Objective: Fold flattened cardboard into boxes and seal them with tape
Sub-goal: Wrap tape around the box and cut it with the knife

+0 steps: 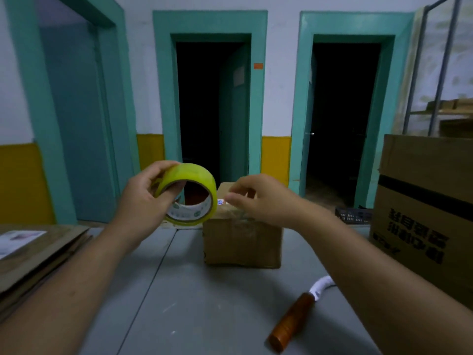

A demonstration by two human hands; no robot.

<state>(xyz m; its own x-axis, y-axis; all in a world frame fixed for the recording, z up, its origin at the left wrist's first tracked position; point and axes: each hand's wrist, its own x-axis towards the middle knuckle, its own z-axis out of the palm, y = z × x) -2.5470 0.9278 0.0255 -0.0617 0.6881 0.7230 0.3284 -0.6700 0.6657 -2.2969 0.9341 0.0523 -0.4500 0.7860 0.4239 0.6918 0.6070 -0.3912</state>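
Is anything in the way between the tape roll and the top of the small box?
Nothing visible does. The left hand holds the tape roll beside the top left edge of the small cardboard box; only the right hand hovers over the top. The knife lies nearer, off the path.

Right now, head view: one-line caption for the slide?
Left hand holds tape beside a box on the table; right hand pinches above the box top.
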